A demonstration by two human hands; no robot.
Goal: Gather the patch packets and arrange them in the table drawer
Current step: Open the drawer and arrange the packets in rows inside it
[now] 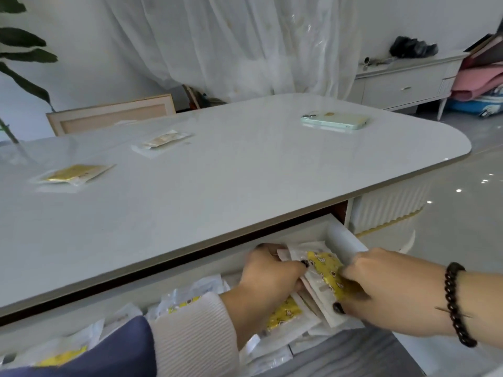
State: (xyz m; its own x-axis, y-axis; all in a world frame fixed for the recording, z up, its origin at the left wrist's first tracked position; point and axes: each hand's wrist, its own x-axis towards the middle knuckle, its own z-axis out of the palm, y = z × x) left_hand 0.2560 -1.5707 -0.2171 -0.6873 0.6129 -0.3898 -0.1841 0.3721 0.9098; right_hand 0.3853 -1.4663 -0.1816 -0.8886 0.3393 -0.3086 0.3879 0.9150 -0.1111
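Note:
The white table drawer (344,238) is pulled out under the tabletop, with many clear patch packets lying in it. At its right end both hands hold a stack of packets (324,276) whose top one is yellow with a cartoon print. My left hand (269,270) grips the stack's left side. My right hand (381,284) pinches its right side, thumb underneath. More yellow-print packets (283,312) lie below the stack. Two packets stay on the table: a gold one (72,172) at the left and a pale one (160,141) farther back.
A mint-green phone (336,121) lies on the white table (245,172) at the far right. A plant (16,63) stands at the left edge. Behind the table are a wooden frame (109,115), a curtain and a low white cabinet (402,83).

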